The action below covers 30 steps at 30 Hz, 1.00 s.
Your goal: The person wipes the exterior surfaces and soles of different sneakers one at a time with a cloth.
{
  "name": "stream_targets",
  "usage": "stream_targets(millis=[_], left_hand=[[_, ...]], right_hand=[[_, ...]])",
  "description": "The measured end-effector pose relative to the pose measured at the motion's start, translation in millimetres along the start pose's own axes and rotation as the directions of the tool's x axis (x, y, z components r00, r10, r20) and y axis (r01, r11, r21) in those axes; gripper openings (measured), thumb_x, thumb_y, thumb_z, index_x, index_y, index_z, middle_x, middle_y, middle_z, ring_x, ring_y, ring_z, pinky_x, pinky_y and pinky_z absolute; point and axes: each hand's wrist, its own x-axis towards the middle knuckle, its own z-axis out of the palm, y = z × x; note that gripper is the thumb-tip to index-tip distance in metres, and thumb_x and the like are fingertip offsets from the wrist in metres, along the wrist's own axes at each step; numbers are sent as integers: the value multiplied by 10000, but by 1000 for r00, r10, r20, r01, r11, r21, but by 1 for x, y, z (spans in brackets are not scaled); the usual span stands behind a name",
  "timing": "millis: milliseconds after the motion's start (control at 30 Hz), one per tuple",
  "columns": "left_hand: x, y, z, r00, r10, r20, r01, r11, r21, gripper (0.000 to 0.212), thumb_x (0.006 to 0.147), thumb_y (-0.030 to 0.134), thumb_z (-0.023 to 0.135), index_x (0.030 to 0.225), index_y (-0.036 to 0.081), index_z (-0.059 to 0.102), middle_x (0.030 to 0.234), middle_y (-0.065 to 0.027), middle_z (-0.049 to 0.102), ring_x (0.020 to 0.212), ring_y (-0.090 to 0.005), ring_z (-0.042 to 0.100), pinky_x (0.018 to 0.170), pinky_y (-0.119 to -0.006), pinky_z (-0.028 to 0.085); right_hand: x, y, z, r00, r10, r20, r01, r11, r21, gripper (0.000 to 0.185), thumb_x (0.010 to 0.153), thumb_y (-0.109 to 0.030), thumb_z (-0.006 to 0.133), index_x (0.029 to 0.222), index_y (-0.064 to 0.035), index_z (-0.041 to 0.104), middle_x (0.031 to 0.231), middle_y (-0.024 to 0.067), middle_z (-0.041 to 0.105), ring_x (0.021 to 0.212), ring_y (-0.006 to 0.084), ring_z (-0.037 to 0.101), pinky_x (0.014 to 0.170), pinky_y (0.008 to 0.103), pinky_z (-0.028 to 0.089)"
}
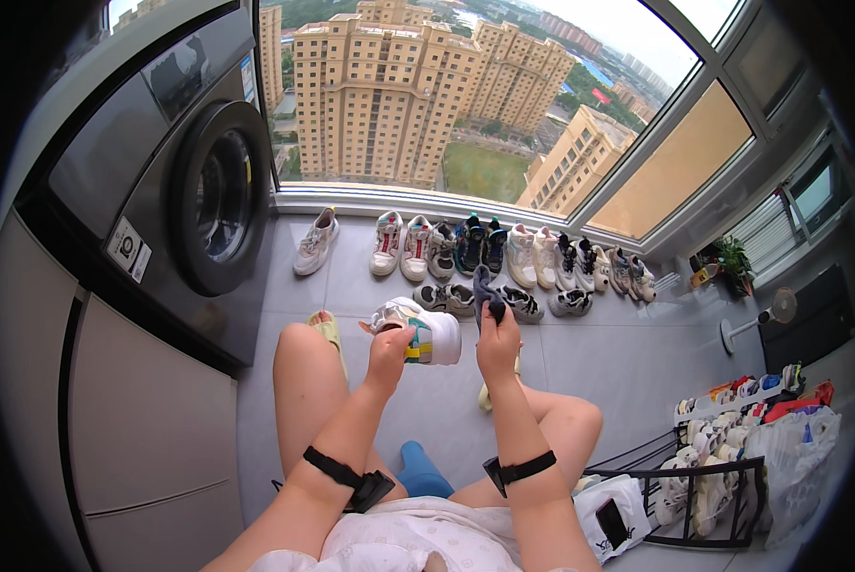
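Observation:
My left hand (388, 355) grips a sneaker (435, 339) by its upper, tilted so its thick white sole faces right. The shoe has teal and yellow patches. In my right hand (497, 343) is a bunched dark grey cloth (483, 289), raised beside the sneaker and apart from it. Beyond both hands, pairs of shoes stand along the window, among them white high-tops with red details (417, 247) and dark sneakers with teal trim (474, 247). Closer in lies a grey-and-white shoe (445, 297), partly hidden. At the left of the row sits a single pale sneaker (317, 243).
A front-loading washing machine (220, 193) and a cabinet (149, 415) bound the left. On the right are a black metal rack (756, 493) with several shoes, a plastic bag (792, 457), a phone (613, 520) on a white bag and a fan (783, 306). A blue object (420, 472) is between my legs.

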Motion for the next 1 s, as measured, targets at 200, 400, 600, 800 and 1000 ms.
stream_targets(millis=[200, 400, 600, 800, 1000], left_hand=[[-8, 8, 6, 992, 26, -120, -27, 1000, -1, 305, 930, 250, 501, 794, 6, 623, 781, 11, 579, 701, -66, 512, 648, -230, 418], [1, -8, -9, 989, -47, -142, 40, 998, -50, 252, 919, 241, 505, 942, 16, 616, 855, -17, 606, 764, -113, 578, 705, -253, 454], [2, 0, -3, 965, -153, -214, 88, 954, -287, 192, 904, 204, 499, 891, 45, 605, 811, -21, 616, 723, -118, 595, 665, -256, 462], [11, -7, -1, 954, -172, -247, 65, 920, -387, 182, 906, 217, 495, 884, 54, 573, 811, -29, 613, 721, -136, 605, 682, -286, 483], [22, -18, 2, 940, -212, -268, 87, 906, -414, 226, 939, 251, 447, 980, 51, 543, 905, -63, 625, 842, -189, 622, 791, -349, 494]], right_hand=[[-14, -29, 22, 906, 41, 421, 119, 931, -346, 216, 871, -230, 531, 903, -34, 617, 869, 193, 637, 841, 392, 590, 709, 438, 456], [-32, -18, 22, 907, -246, 343, 345, 900, -268, 181, 786, -113, 570, 947, -46, 616, 978, 156, 643, 933, 362, 591, 788, 438, 464], [-44, -14, 14, 811, -439, 388, 539, 819, -200, 335, 743, -70, 585, 1077, -90, 609, 1185, 84, 607, 1167, 314, 521, 970, 434, 403], [-47, -17, 10, 800, -421, 427, 567, 764, -309, 326, 755, -69, 596, 1080, -90, 604, 1269, 60, 565, 1233, 281, 472, 1022, 442, 361], [-65, -9, 9, 908, -277, 315, 367, 888, -277, 338, 794, -9, 549, 1126, -65, 584, 1299, 101, 550, 1242, 320, 469, 1015, 407, 370]])
